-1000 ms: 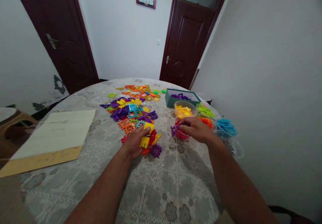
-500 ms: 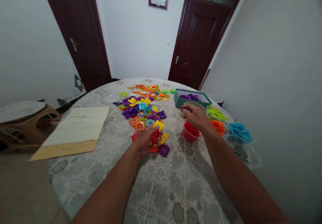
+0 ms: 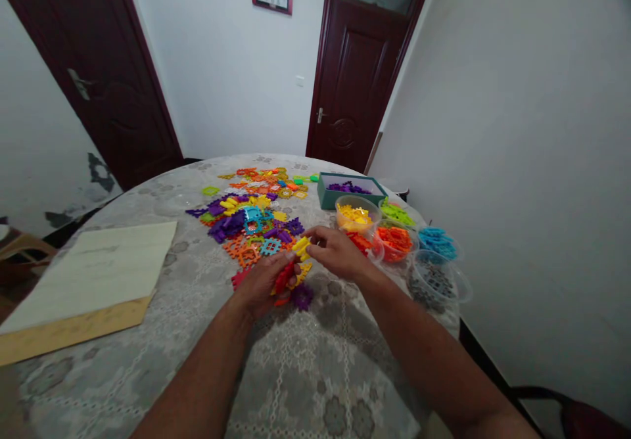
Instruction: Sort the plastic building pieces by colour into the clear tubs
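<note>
My left hand (image 3: 263,281) is closed around several plastic building pieces, among them a red piece (image 3: 283,277) and, at its fingertips, a yellow piece (image 3: 301,248). The fingers of my right hand (image 3: 335,250) are closed on that same yellow piece from the other side, so both hands meet at it. Under and behind my hands lies a heap of notched plastic pieces (image 3: 246,252) in orange, blue, purple and yellow. A purple gear-like piece (image 3: 302,297) lies just right of my left hand.
Right of my hands stand clear tubs: a tub of yellow pieces (image 3: 338,214), an orange-filled tub (image 3: 394,258) and a grey-filled tub (image 3: 415,269). Blue pieces (image 3: 436,243) lie beyond. A green box (image 3: 327,197) with purple pieces stands behind; paper sheets (image 3: 98,261) lie left.
My right hand has come left from above the yellow tub to the pieces in my left hand. The view has shifted to the right.
</note>
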Demonstrator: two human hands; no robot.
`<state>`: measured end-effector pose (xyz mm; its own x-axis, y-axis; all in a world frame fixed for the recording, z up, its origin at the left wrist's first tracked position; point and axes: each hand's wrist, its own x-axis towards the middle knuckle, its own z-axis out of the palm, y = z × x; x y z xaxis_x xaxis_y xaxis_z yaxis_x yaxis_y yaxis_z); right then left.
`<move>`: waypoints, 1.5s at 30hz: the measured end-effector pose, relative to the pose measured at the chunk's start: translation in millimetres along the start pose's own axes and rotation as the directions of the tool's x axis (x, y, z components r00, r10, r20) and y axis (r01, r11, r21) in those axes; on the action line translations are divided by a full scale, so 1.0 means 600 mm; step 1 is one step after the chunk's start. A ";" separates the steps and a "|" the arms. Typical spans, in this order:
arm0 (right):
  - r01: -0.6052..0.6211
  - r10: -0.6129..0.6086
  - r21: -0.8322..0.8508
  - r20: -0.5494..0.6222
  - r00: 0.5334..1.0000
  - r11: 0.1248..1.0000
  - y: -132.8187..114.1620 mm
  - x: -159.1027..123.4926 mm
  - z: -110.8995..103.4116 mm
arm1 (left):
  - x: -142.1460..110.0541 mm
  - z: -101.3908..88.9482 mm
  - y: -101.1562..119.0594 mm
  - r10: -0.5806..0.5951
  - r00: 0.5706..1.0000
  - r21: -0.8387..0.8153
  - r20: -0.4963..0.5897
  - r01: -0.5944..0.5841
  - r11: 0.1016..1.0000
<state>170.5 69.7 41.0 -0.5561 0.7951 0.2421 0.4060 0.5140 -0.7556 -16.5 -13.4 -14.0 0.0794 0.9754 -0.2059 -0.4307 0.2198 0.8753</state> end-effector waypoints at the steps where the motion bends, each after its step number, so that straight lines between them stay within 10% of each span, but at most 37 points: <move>1: -0.004 0.003 -0.017 -0.046 0.999 1.000 0.006 0.006 -0.016 | 0.000 0.000 0.001 -0.002 1.000 -0.017 -0.021 0.002 1.000; 10: -0.188 -0.054 -0.315 -0.624 0.780 0.930 0.085 0.056 -0.134 | 0.002 -0.001 0.005 0.002 0.983 -0.075 -0.186 -0.016 0.997; 16: -0.047 0.012 -0.129 -0.262 0.965 0.991 0.025 -0.008 -0.045 | 0.008 -0.004 -0.001 0.073 0.976 -0.125 -0.203 -0.100 0.987; 21: -0.041 0.040 -0.019 -0.026 0.999 0.999 -0.009 -0.054 0.042 | 0.008 -0.003 0.000 0.145 0.974 -0.122 -0.174 -0.168 0.978; 25: -0.045 0.046 0.020 -0.052 0.998 0.999 -0.006 -0.058 0.050 | 0.007 -0.004 0.004 0.140 0.974 -0.092 -0.178 -0.158 0.983; 36: -0.224 -0.069 -0.541 -0.469 0.880 0.811 0.075 -0.061 -0.101 | 0.013 -0.019 0.021 -0.044 0.971 -0.537 -0.234 -0.092 0.839; 40: -0.110 -0.274 -0.619 -0.492 0.826 0.778 0.088 -0.065 -0.063 | 0.015 -0.022 0.017 -0.039 0.982 -0.606 -0.185 -0.083 0.791; 45: 0.235 -0.382 -0.457 -0.260 0.887 0.858 0.030 -0.082 0.041 | 0.016 -0.017 0.007 -0.007 0.992 -0.573 -0.127 -0.067 0.816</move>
<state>187.4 31.9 0.7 -0.4600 0.5926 0.6613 0.5490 0.7751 -0.3127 -26.7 -3.3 -16.6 -0.0321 0.9635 -0.2659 -0.8726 0.1027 0.4776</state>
